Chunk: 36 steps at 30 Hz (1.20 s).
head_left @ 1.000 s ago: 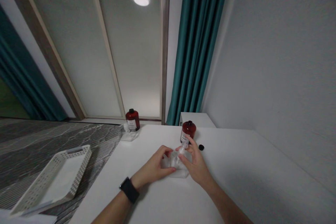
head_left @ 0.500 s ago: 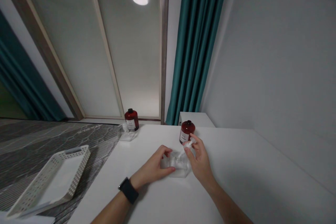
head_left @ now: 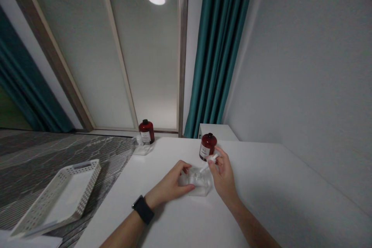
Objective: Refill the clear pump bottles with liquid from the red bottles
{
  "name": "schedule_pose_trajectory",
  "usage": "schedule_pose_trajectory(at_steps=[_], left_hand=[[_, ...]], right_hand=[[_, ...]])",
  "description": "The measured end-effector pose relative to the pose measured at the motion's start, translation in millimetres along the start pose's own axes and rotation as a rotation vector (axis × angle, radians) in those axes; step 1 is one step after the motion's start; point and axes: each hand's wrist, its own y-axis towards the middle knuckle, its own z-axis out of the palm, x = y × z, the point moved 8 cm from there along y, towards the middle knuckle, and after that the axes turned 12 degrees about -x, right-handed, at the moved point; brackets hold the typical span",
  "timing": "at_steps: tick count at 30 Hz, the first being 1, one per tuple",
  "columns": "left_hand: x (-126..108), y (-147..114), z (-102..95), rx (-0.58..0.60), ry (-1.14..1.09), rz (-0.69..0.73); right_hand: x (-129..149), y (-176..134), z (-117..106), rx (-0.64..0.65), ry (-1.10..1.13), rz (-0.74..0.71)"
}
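A clear square bottle (head_left: 200,186) stands on the white table, with my left hand (head_left: 174,186) wrapped round its left side. Above its right edge my right hand (head_left: 223,176) pinches a white pump head (head_left: 213,157) between thumb and fingers. The pump is tilted, and its thin tube slants down left towards the bottle's neck; I cannot tell whether the tip is inside. Just behind the pump is a dark red bottle (head_left: 207,146) with a black cap and a white label.
At the table's far left corner stand a second red bottle (head_left: 147,131) and another clear pump bottle (head_left: 142,148). A white perforated basket (head_left: 87,192) lies left of the white table (head_left: 180,224). Behind the table are a white cabinet (head_left: 219,131) and a teal curtain (head_left: 221,54).
My right hand has shifted slightly right with the pump head, drawing it a little away from the clear bottle's neck. The left hand keeps its hold.
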Motion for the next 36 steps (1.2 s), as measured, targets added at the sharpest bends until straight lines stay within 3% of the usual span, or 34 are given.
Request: schedule_pose_trajectory(at_steps=[9, 14, 23, 30, 36], left_hand=[[-0.4, 0.3, -0.7, -0.005, 0.019, -0.002], [0.1, 0.1, -0.1, 0.0, 0.022, -0.004], [0.3, 0.9, 0.3, -0.001, 0.025, 0.014], [4.4, 0.5, 2.0, 0.006, 0.023, 0.014], [2.1, 0.6, 1.6, 0.006, 0.021, 0.012]], right_hand=[[-7.8, 4.9, -4.6, -0.046, 0.049, 0.043], [-6.5, 0.9, 4.2, 0.042, 0.077, 0.033], [-6.9, -1.3, 9.9, 0.083, 0.113, 0.059], [2.8, 6.1, -3.7, -0.054, 0.175, 0.071], [-12.0, 0.1, 8.4, 0.09, 0.172, 0.114]])
